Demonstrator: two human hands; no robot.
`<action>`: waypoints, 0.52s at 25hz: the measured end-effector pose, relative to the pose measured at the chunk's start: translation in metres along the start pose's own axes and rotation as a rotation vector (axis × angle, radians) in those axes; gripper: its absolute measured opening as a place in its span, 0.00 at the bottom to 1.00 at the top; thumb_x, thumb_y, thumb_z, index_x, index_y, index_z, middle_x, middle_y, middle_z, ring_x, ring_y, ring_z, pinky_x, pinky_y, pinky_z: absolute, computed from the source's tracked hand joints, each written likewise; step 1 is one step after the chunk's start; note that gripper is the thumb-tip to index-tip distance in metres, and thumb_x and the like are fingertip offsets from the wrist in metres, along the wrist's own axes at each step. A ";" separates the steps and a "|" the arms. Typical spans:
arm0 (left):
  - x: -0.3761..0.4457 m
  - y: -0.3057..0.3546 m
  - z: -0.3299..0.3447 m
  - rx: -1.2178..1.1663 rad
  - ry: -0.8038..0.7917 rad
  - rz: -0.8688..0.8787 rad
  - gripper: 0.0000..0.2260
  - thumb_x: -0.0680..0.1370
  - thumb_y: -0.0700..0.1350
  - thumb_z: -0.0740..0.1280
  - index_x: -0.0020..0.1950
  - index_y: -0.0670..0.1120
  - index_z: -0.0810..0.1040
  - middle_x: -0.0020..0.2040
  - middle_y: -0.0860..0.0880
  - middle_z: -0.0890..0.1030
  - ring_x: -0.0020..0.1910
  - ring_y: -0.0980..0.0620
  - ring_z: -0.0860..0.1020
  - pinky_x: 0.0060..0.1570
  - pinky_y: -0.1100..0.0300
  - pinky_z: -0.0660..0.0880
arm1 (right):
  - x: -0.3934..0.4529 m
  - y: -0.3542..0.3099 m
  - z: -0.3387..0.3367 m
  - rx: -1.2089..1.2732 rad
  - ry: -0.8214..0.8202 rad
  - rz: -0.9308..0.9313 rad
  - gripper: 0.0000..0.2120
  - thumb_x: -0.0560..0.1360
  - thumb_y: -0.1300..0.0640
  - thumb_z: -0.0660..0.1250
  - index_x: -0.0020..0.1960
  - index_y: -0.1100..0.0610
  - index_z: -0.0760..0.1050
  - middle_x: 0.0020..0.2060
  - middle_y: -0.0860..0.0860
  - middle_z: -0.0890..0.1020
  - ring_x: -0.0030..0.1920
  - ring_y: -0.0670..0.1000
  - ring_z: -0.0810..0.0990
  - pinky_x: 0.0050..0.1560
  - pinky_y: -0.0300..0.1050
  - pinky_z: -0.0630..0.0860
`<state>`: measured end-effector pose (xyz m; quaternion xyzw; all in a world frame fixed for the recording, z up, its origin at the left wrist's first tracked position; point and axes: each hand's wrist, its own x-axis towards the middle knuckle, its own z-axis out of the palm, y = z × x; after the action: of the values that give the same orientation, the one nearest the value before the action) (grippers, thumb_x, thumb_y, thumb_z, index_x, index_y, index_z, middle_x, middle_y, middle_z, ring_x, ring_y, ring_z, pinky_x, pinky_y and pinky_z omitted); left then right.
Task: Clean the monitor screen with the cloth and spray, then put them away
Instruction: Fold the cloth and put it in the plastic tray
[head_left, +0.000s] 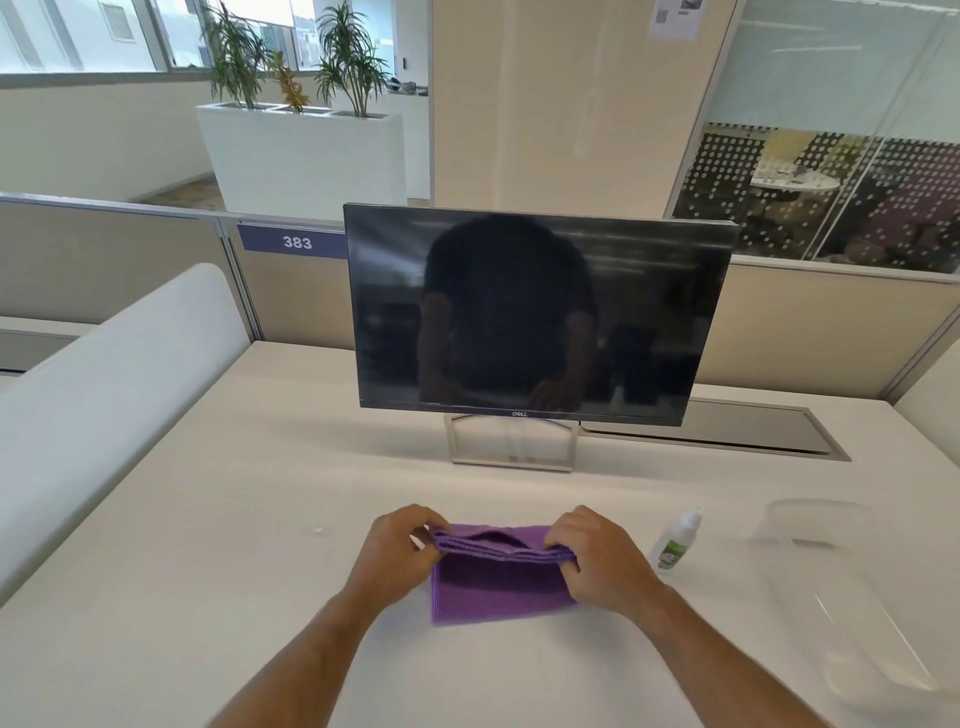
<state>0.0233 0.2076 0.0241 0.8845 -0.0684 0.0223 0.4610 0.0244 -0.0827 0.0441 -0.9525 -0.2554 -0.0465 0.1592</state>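
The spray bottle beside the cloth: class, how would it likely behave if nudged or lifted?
The spray bottle stands upright, narrow and tall, so it probably tips easily. It looks small and plastic, so likely light. On its side, its seemingly round body might roll along the desk.

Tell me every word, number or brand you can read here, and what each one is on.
"383" in white on the purple tag fixed to the desk partition, left of the monitor.
"DELL" on the monitor, middle of its bottom bezel.
Spray bottle: green and white label, print too small to read.
Paper notice on the far wall: a code square and text, too blurred to read.
Purple cloth: no text visible.
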 end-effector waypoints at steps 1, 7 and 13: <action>-0.006 -0.005 0.002 0.026 -0.002 0.063 0.10 0.70 0.39 0.77 0.43 0.54 0.84 0.42 0.58 0.84 0.41 0.57 0.81 0.38 0.69 0.76 | -0.005 0.001 0.003 -0.023 0.008 -0.041 0.09 0.66 0.62 0.66 0.44 0.51 0.80 0.39 0.45 0.82 0.41 0.46 0.74 0.37 0.40 0.74; -0.036 -0.018 0.013 0.258 -0.092 0.287 0.11 0.65 0.44 0.71 0.45 0.56 0.82 0.42 0.61 0.82 0.40 0.61 0.77 0.40 0.69 0.74 | -0.020 0.003 0.005 -0.073 -0.061 -0.103 0.12 0.58 0.60 0.65 0.40 0.49 0.75 0.37 0.42 0.77 0.39 0.46 0.72 0.39 0.39 0.69; -0.043 -0.018 0.015 0.213 -0.126 0.270 0.06 0.70 0.51 0.70 0.42 0.53 0.85 0.48 0.62 0.80 0.47 0.62 0.78 0.45 0.64 0.77 | -0.022 0.003 0.012 0.026 -0.004 0.039 0.15 0.76 0.45 0.64 0.34 0.51 0.76 0.31 0.42 0.76 0.37 0.44 0.70 0.42 0.44 0.69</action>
<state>-0.0174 0.2101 -0.0033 0.9107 -0.2125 0.0357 0.3523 0.0067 -0.0911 0.0280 -0.9553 -0.2375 -0.0380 0.1719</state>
